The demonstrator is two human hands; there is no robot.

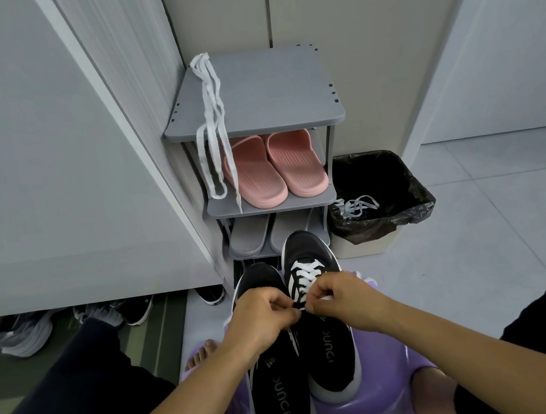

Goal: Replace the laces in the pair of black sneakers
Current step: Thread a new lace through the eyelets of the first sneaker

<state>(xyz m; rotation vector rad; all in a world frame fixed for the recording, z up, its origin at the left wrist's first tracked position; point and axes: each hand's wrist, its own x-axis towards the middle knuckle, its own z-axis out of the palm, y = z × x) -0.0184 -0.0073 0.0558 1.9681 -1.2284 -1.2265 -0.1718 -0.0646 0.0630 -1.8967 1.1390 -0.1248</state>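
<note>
Lacing a black sneaker (330, 352)
Left grip (263, 315) and right grip (338, 297) pinch its white lace (308, 279); far right, the lined bin (363, 246) holds pale laces (356, 206) at its rim.

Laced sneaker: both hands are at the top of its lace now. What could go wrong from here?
1. The left hand and right hand both pinch the white lace, and neither steadies the laced sneaker. A hard pull might slide it off the purple stool.
2. The lace ends are hidden under the fingers, so they may come out uneven.
3. The spare lace hangs well over the shoe rack's edge and could slip to the floor.
</note>
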